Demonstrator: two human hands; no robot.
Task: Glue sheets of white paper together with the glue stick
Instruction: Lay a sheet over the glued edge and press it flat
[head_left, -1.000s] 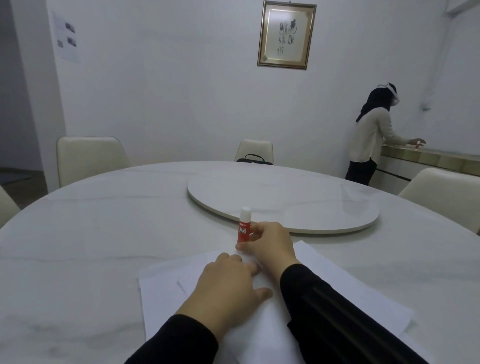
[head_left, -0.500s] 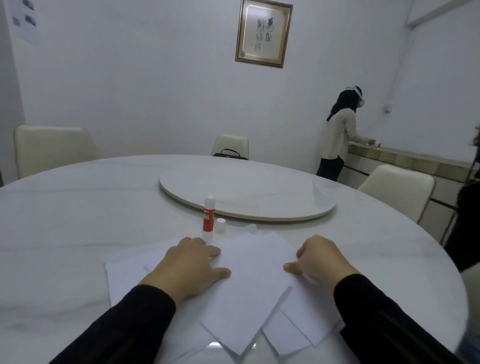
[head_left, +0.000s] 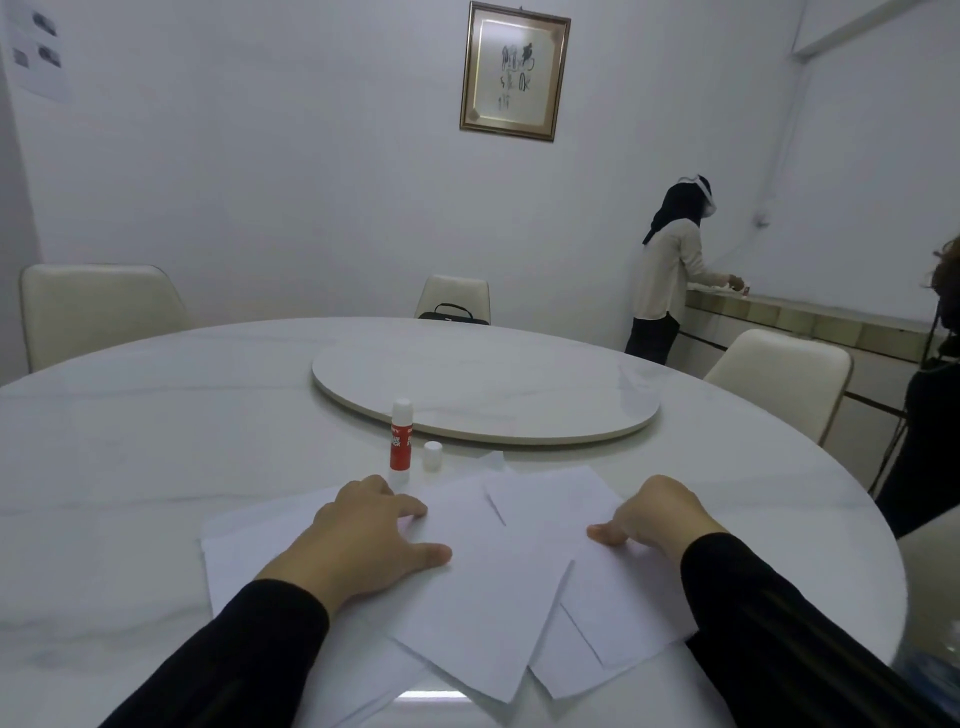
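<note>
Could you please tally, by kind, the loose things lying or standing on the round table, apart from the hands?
Glue stick: 1
Glue stick cap: 1
White paper sheets: at least 4, overlapping, so the exact count is unclear
Total: at least 6

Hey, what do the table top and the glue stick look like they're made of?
The table top looks like polished marble or a marble-look slab: white with faint grey veins and a soft sheen. Which one, I cannot tell. The glue stick looks like smooth plastic: a glossy red printed barrel with a white upper part, and its small white cap standing beside it.
</note>
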